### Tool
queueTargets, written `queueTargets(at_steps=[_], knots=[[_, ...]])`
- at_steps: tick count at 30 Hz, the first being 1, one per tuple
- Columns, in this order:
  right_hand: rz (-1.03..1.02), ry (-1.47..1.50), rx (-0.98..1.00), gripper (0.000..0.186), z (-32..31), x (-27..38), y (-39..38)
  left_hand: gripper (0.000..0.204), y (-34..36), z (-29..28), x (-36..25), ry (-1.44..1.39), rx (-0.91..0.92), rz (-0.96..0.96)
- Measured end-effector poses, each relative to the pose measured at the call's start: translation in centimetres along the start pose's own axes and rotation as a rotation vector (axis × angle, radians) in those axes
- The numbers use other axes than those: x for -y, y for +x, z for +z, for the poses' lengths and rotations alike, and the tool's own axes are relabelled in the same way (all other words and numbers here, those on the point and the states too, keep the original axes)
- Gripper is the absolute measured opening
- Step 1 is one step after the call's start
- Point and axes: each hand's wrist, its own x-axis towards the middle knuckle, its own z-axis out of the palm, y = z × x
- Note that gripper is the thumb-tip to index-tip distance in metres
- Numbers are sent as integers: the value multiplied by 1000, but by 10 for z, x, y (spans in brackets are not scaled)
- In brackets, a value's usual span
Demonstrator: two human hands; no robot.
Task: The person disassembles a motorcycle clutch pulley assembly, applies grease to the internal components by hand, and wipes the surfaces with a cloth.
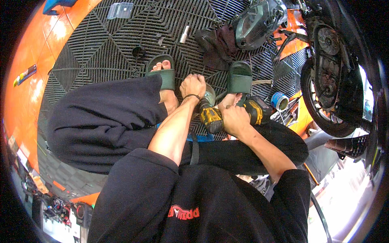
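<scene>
I have my right hand point(236, 119) closed around a yellow and black cordless power drill point(210, 118), held low between my legs with its battery end point(260, 110) out to the right. My left hand point(192, 87) is closed on a round metal part point(208, 95) at the front of the drill; its exact shape is partly hidden. Both forearms reach in from the lower edge. Beside the hands are my feet in green slide sandals point(239, 83).
A motorbike point(326, 77) stands at the right. Above lie a grey body panel point(255, 26), dark cloth point(214, 48), silver tube point(184, 34), clear box point(119, 11) and black ring point(138, 52) on grated mat point(101, 48). A blue can point(279, 101) and tools point(291, 115) sit right.
</scene>
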Motion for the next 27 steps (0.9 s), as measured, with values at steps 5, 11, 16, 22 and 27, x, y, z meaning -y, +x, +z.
queueTargets(at_steps=[5, 11, 16, 22, 27], knots=[[27, 31, 35, 32, 1, 1, 0, 44, -1, -3, -3, -22, -41, 7], [29, 27, 14, 32, 3, 1, -1, 45, 1, -2, -2, 8, -32, -15], [27, 33, -13, 31, 3, 2, -1, 46, 2, -3, -3, -3, -40, -11], [14, 17, -37, 30, 7, 0, -1, 47, 1, -3, -5, -15, -27, -20], [5, -2, -105, 27, 12, -1, -1, 48, 2, -6, -8, -15, -21, -59]])
